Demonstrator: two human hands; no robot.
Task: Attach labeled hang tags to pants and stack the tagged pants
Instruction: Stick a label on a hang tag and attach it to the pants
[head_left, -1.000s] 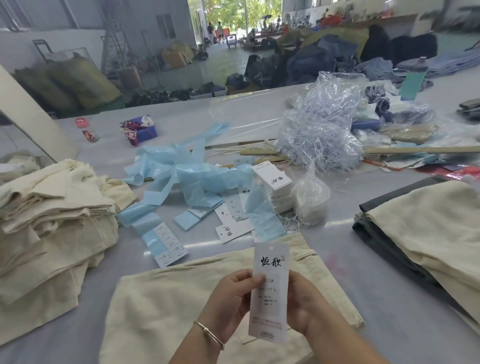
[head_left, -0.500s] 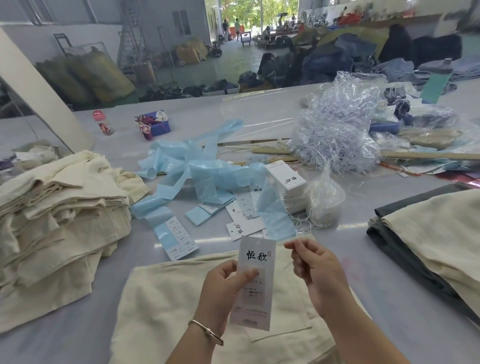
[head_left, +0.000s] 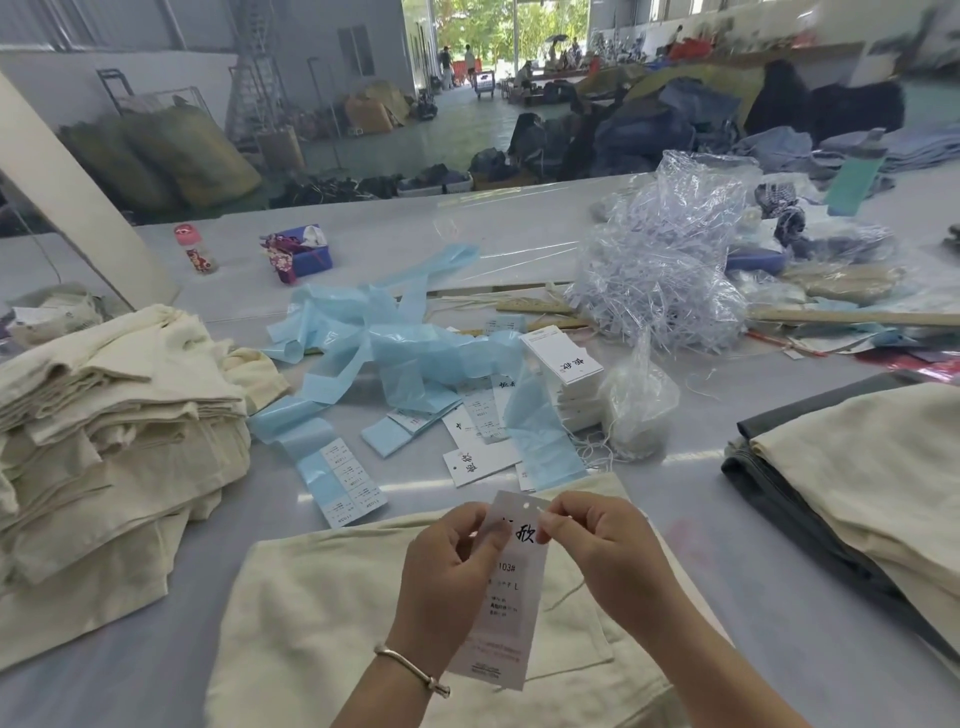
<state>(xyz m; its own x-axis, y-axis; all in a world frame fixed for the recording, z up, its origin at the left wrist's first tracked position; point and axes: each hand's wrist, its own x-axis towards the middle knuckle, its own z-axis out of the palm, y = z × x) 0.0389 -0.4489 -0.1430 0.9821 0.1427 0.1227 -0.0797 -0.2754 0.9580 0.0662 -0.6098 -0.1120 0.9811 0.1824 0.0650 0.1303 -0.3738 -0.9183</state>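
While left hand (head_left: 447, 577) grips long glossy hang tag (head_left: 501, 613), right hand (head_left: 597, 545) pinches its punched top above cream woven pants (head_left: 322, 623).

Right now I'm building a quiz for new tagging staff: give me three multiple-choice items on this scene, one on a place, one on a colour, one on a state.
1. Where is the hang tag?
A. On the left stack
B. Held up over the cream pants
C. Inside the clear bag

2. What colour are the loose plastic strips mid-table?
A. Light blue
B. Red
C. Black

3. What is the left hand doing?
A. Lying flat on the table
B. Hanging idle
C. Holding the tag

Key: 1 B, both hands hold it above the pants; 2 A, they are pale blue; 3 C, its thumb and fingers pinch the tag's left edge, while the right hand pinches near the hole.
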